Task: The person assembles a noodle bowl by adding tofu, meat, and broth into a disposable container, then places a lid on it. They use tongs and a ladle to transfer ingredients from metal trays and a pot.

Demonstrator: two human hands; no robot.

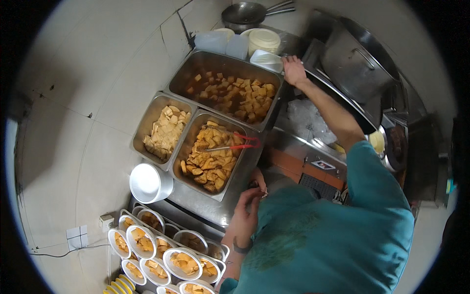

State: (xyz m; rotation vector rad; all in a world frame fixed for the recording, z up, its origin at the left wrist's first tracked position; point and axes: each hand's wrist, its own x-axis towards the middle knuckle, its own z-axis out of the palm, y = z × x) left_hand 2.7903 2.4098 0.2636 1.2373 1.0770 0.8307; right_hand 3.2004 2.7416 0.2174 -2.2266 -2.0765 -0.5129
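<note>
Steel table point(209, 210) mid-frame; upper centre, right hand point(294, 72) curls at a white container point(267, 61), best kept level; left hand point(247, 211), lower centre, half-curled; I can't tell either's hold

I read the indoor light as moderate and diffuse; a pale strip point(12, 169) glows at the left rim, and I cannot locate the main source; the tiled wall point(112, 63) returns the most light, with a broad, soft shadow toward its left side; glare streaks the steel counter point(215, 210), and the crumpled clear plastic point(308, 120) carries scattered highlights; the white bowl stack point(166, 186) approaches overexposure; the large steel tray point(178, 81) has a dim interior; the right side falls darkest; the lens bows straight edges and blackens all corners; fine detail is soft on my feed, especially toward the rim.
</note>
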